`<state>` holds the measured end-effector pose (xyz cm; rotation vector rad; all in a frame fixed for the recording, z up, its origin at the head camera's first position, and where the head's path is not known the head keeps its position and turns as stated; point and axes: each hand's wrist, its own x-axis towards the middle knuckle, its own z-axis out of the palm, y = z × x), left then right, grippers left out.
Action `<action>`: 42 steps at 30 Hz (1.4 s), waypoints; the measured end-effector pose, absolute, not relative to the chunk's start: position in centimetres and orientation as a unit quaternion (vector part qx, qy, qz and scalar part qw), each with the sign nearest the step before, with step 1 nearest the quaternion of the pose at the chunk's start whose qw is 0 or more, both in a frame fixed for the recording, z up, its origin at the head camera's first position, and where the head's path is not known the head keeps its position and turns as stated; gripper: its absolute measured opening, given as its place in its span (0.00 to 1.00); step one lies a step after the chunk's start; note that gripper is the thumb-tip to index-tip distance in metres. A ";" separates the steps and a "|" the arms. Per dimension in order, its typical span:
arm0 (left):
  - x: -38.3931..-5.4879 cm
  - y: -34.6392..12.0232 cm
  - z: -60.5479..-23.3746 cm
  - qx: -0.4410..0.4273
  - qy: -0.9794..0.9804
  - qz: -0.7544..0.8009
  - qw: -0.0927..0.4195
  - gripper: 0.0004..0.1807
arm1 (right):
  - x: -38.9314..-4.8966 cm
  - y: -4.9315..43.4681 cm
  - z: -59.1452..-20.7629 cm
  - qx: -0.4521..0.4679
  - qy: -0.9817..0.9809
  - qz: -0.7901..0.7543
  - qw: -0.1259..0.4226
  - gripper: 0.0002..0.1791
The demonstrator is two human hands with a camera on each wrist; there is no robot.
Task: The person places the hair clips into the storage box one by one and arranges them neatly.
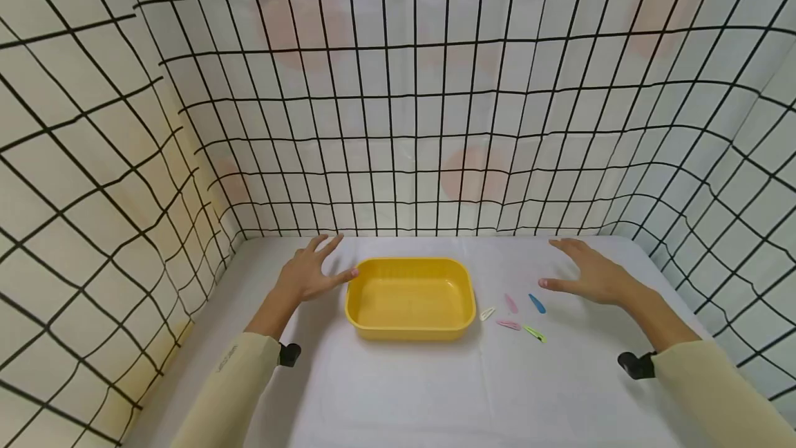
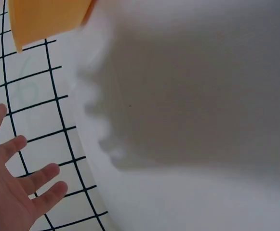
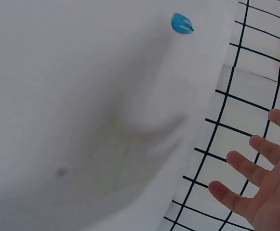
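Note:
A yellow rectangular tray (image 1: pixel 410 332) sits on the white table. My left hand (image 1: pixel 306 275) is spread beside its left end, thumb tip right at the rim in the head view; it holds nothing. To the right of the tray lie several hair clips: a white one (image 1: pixel 488 313), a pale pink one (image 1: pixel 511 303), a darker pink one (image 1: pixel 508 325), a green one (image 1: pixel 534 333) and a blue one (image 1: pixel 537 303). My right hand (image 1: pixel 593 275), empty with fingers spread, hovers to the right of the blue clip, which also shows in the right wrist view (image 3: pixel 182 23).
White cloth covers the table (image 1: pixel 398 393). A black wire grid (image 1: pixel 415 95) over pale sheeting stands along the back and both sides. Dark straps with small black devices sit at both wrists, and the sleeves are beige.

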<state>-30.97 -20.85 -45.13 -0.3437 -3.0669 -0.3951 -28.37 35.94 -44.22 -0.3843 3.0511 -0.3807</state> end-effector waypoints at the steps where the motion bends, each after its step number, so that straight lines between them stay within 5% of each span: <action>1: -30.9 -20.9 -45.3 -0.110 -0.985 -0.134 0.015 0.51 | -28.1 36.0 -44.5 -0.125 0.984 -0.126 0.021 0.58; 29: -27.5 -18.1 -48.8 -0.117 -0.923 -0.366 -0.006 0.37 | -24.4 34.7 -49.3 -0.126 0.962 -0.243 -0.010 0.42; 42: -26.4 -17.3 -50.1 -0.103 -0.898 -0.424 0.048 0.30 | -25.0 33.7 -51.3 -0.096 0.961 -0.258 -0.034 0.27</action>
